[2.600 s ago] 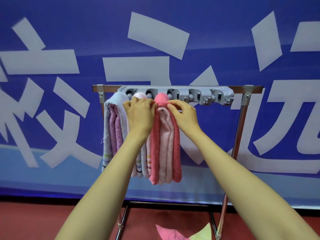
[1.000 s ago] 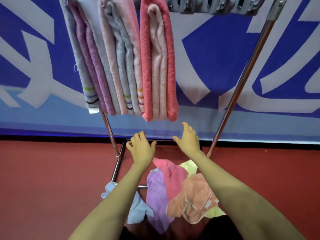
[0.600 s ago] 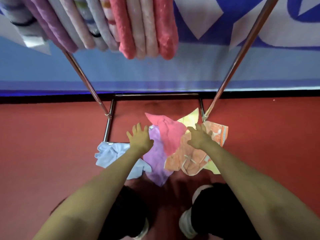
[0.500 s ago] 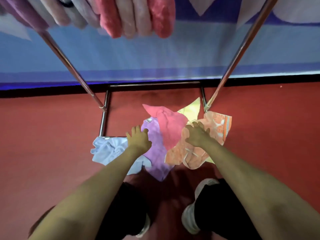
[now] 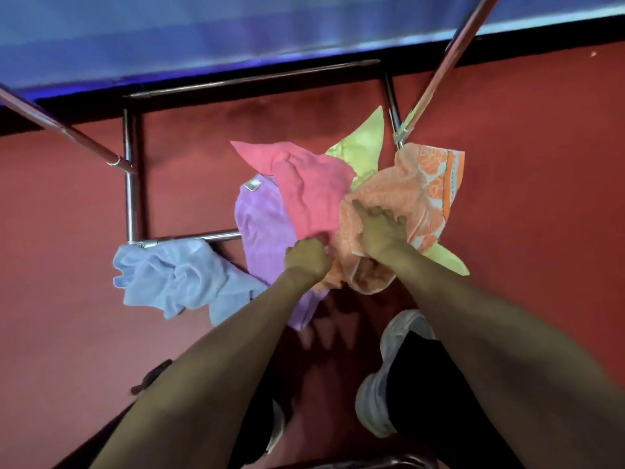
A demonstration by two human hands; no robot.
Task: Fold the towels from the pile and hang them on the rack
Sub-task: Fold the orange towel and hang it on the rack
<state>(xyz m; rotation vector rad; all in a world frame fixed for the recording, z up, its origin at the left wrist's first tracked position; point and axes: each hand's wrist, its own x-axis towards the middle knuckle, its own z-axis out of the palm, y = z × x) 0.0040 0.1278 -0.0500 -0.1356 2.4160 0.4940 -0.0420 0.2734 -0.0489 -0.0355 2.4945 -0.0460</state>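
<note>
Bent low over the loose towels at the front of the chrome tube rack base (image 5: pixel 130 184), seen from the head camera. Clutching with the right hand (image 5: pixel 380 231) a bunch of the orange terry towel with a white citrus print (image 5: pixel 406 194), fingers curled deep into the cloth, just in front of the base's right post foot. Curling the left hand (image 5: pixel 306 262) tight just beside it, apparently pinching the same towel's near edge (hard to say which fold, given the motion blur).

Lying around them:
- a coral-pink terry towel (image 5: pixel 311 191) spread inside the base, touching the orange one
- a lilac terry towel (image 5: pixel 260 228) across the base's front rail, partly beneath the pink
- a yellow-green towel (image 5: pixel 362 147) under the heap, by the base's right side rail
- a crumpled pale blue towel (image 5: pixel 172 279) draped over the base's left front corner

Behind the base, a blue banner (image 5: pixel 203 28); in front of it, a white trainer (image 5: pixel 382 401) on the red floor (image 5: pixel 541 231).
</note>
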